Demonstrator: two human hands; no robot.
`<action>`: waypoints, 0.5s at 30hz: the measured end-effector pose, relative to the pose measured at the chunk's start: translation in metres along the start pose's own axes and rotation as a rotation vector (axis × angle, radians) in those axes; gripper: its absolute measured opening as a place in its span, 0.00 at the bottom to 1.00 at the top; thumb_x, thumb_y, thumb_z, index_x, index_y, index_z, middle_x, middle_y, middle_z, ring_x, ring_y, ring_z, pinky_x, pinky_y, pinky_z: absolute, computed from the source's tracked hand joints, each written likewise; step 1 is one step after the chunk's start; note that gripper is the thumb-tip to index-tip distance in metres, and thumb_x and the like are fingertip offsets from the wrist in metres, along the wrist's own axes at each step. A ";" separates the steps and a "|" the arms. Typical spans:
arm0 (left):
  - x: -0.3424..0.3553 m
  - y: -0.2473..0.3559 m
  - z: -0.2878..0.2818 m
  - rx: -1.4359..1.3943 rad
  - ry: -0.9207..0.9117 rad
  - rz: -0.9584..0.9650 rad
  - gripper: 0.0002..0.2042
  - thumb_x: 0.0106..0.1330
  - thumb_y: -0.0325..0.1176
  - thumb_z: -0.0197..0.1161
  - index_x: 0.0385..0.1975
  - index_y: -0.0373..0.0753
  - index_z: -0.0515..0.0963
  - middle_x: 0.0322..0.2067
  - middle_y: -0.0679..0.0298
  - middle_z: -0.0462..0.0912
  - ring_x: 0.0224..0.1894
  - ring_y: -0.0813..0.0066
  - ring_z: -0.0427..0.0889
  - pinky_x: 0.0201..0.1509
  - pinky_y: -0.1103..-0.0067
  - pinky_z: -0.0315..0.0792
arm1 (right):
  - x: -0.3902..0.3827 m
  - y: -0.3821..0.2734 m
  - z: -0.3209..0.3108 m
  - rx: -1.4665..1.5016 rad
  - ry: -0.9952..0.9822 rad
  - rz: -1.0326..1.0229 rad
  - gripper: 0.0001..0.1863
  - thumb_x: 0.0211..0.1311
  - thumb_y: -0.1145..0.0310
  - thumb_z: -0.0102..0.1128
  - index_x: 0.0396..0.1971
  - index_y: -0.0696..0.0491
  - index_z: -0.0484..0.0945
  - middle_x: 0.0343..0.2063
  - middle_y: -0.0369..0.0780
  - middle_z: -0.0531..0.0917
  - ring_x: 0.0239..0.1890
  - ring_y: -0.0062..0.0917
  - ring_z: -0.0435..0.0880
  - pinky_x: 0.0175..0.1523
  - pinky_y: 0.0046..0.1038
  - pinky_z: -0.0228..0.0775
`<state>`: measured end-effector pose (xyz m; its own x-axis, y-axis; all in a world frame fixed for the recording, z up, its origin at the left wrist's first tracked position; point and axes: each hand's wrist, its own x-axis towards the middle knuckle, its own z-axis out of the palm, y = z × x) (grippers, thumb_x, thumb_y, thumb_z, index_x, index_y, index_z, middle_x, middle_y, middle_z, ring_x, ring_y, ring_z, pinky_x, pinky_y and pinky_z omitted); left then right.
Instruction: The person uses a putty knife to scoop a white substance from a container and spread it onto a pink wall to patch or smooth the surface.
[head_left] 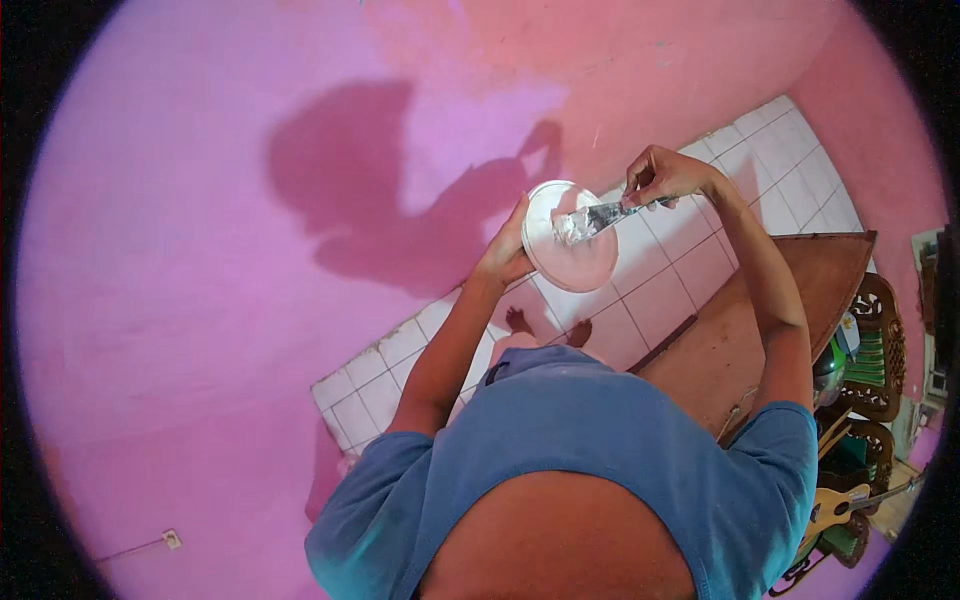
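My left hand (509, 245) grips the left edge of a round, pale plastic lid (583, 272), tilted so that its inner face shows. My right hand (662, 180) is closed on the handle of a putty knife (606, 214), whose metal blade points left over the lid. White paste (568, 229) coats the blade's end and lies against the lid's face. Whether the blade presses on the lid or just hovers there, I cannot tell. Both hands are out in front of me, close to the pink wall (180, 250).
White floor tiles (655, 290) run along the wall's foot, with my bare feet on them. A large brown wooden panel (740, 320) stands to my right. Beyond it are carved wooden chairs (872, 345) and a guitar (832, 508). A socket (171, 540) sits low on the left wall.
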<state>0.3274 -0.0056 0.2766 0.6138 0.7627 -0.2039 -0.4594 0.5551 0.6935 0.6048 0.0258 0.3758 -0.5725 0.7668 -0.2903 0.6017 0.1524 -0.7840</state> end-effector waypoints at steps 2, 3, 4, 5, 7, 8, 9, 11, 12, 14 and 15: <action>-0.013 0.038 -0.008 0.049 -0.048 -0.002 0.35 0.70 0.60 0.32 0.64 0.37 0.59 0.61 0.55 0.66 0.61 0.61 0.68 0.65 0.64 0.63 | 0.011 -0.034 -0.005 0.018 0.020 0.057 0.12 0.49 0.60 0.71 0.24 0.54 0.83 0.14 0.32 0.77 0.13 0.13 0.70 0.15 0.18 0.59; -0.020 0.056 -0.011 0.035 -0.063 0.007 0.35 0.70 0.61 0.31 0.64 0.37 0.59 0.61 0.55 0.66 0.61 0.61 0.68 0.65 0.64 0.64 | 0.016 -0.048 -0.004 0.005 0.045 0.046 0.12 0.49 0.60 0.71 0.24 0.54 0.83 0.14 0.32 0.77 0.13 0.13 0.70 0.15 0.18 0.59; -0.026 0.073 -0.014 0.020 -0.078 0.015 0.35 0.70 0.61 0.31 0.64 0.37 0.59 0.61 0.54 0.66 0.61 0.61 0.68 0.65 0.64 0.64 | 0.022 -0.061 -0.002 0.035 0.063 0.033 0.13 0.49 0.60 0.71 0.25 0.54 0.83 0.14 0.32 0.77 0.14 0.13 0.70 0.16 0.17 0.59; -0.033 0.091 -0.018 0.040 -0.096 0.029 0.35 0.70 0.61 0.31 0.64 0.37 0.59 0.61 0.54 0.66 0.61 0.61 0.68 0.65 0.64 0.64 | 0.029 -0.077 -0.001 0.064 0.079 0.018 0.13 0.49 0.59 0.71 0.25 0.54 0.83 0.15 0.31 0.76 0.15 0.13 0.70 0.16 0.17 0.60; -0.054 0.127 -0.021 0.086 -0.145 0.119 0.36 0.69 0.62 0.30 0.64 0.38 0.59 0.60 0.54 0.67 0.61 0.60 0.68 0.65 0.64 0.64 | 0.040 -0.119 0.006 0.063 0.122 -0.003 0.13 0.49 0.59 0.71 0.25 0.53 0.82 0.15 0.31 0.76 0.15 0.13 0.70 0.17 0.16 0.60; -0.064 0.146 -0.021 0.104 -0.160 0.135 0.36 0.69 0.62 0.30 0.64 0.38 0.59 0.60 0.54 0.67 0.61 0.60 0.68 0.65 0.64 0.64 | 0.046 -0.139 0.009 0.076 0.146 -0.009 0.14 0.49 0.58 0.71 0.25 0.53 0.82 0.15 0.31 0.76 0.16 0.12 0.70 0.17 0.16 0.59; -0.074 0.164 -0.018 0.100 -0.174 0.190 0.36 0.69 0.62 0.30 0.64 0.38 0.59 0.60 0.54 0.67 0.61 0.60 0.69 0.64 0.63 0.64 | 0.050 -0.155 0.010 0.072 0.170 -0.026 0.13 0.52 0.59 0.70 0.27 0.53 0.81 0.15 0.31 0.75 0.15 0.12 0.70 0.17 0.16 0.59; -0.093 0.202 -0.011 0.112 -0.209 0.258 0.36 0.69 0.63 0.30 0.64 0.38 0.59 0.60 0.54 0.67 0.61 0.60 0.69 0.64 0.63 0.65 | 0.060 -0.188 0.010 0.136 0.205 -0.067 0.12 0.53 0.60 0.68 0.28 0.53 0.81 0.15 0.31 0.75 0.15 0.12 0.69 0.17 0.16 0.58; -0.102 0.220 -0.005 0.093 -0.290 0.288 0.36 0.69 0.63 0.30 0.64 0.38 0.59 0.60 0.54 0.67 0.61 0.59 0.69 0.64 0.63 0.65 | 0.065 -0.204 0.010 0.216 0.217 -0.094 0.11 0.55 0.60 0.67 0.28 0.53 0.81 0.15 0.31 0.75 0.15 0.12 0.69 0.17 0.16 0.58; -0.124 0.254 0.005 0.091 -0.385 0.328 0.36 0.69 0.63 0.30 0.64 0.37 0.59 0.60 0.54 0.68 0.61 0.59 0.69 0.64 0.63 0.64 | 0.075 -0.236 0.020 0.239 0.239 -0.176 0.10 0.58 0.61 0.63 0.28 0.52 0.80 0.14 0.31 0.74 0.13 0.12 0.67 0.17 0.15 0.57; -0.139 0.264 0.009 0.053 -0.277 0.377 0.37 0.69 0.63 0.30 0.63 0.36 0.59 0.60 0.54 0.68 0.61 0.59 0.69 0.64 0.63 0.64 | 0.073 -0.254 0.031 0.250 0.337 -0.242 0.10 0.59 0.61 0.62 0.28 0.52 0.79 0.14 0.31 0.74 0.13 0.12 0.67 0.17 0.15 0.56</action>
<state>0.1263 0.0321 0.4947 0.5616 0.7868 0.2561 -0.6542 0.2328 0.7196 0.3934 0.0239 0.5370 -0.4424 0.8934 0.0778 0.2975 0.2280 -0.9271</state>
